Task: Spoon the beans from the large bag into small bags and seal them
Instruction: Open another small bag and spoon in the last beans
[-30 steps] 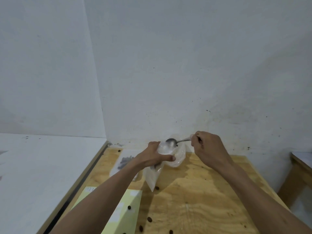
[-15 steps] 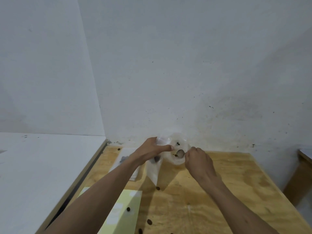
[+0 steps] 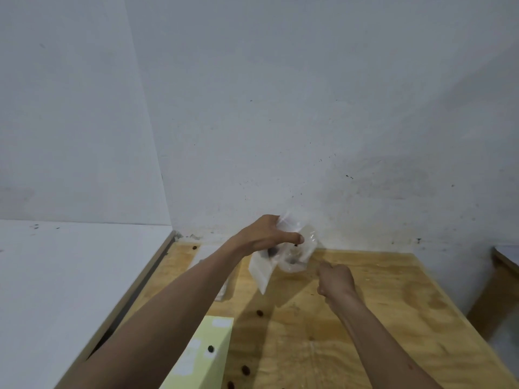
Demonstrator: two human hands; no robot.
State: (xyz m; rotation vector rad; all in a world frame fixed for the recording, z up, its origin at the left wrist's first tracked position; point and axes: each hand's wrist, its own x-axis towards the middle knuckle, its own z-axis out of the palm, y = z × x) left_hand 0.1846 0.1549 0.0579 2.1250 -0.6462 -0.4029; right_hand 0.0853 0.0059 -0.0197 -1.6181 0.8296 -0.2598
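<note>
Backdrop: white wall (image 3: 280, 108) behind plywood tabletop (image 3: 365, 318).
Near left: pale green sheet (image 3: 207, 352); loose beans (image 3: 259, 313) scattered.
Left hand (image 3: 266, 235): grip pinches clear bags (image 3: 283, 248) aloft, far centre.
Right hand (image 3: 335, 282): fist curled; contents unclear.

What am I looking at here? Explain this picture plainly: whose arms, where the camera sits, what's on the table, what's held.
No machine: these are a person's bare arms, filmed by a wide camera on their head, looking down. The left hand grips clear plastic bags above a plywood table. The right hand is curled, probably round a spoon, whose bowl seems to sit inside the bag; it is too blurred to be sure. Loose beans lie scattered on the wood, one on a pale green sheet.
</note>
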